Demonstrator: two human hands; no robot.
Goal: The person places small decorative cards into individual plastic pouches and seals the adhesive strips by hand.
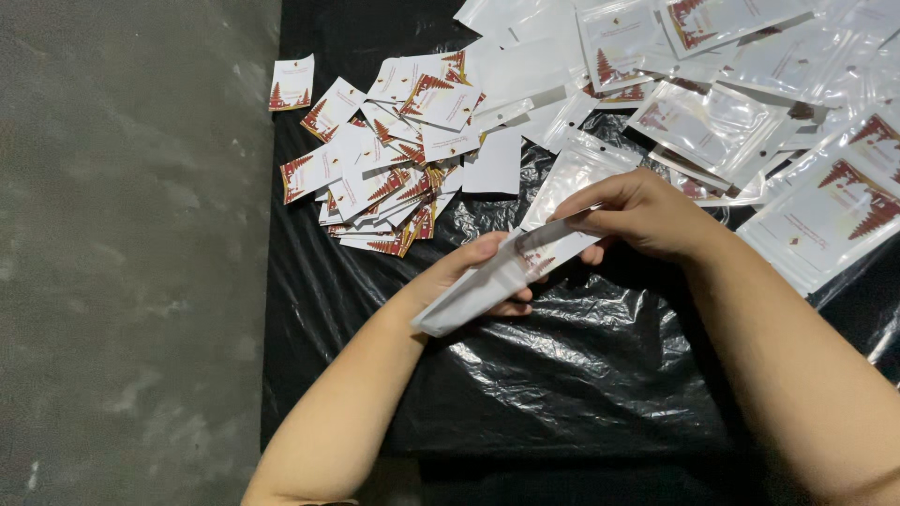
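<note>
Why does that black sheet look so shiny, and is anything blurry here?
Head view: overhead light glares off the crinkled black plastic sheet and the clear pouches; the pouch held by the left hand and right hand looks slightly soft, the cards sharp.

Head camera, steep downward, close over black sheet (562,394).
</note>
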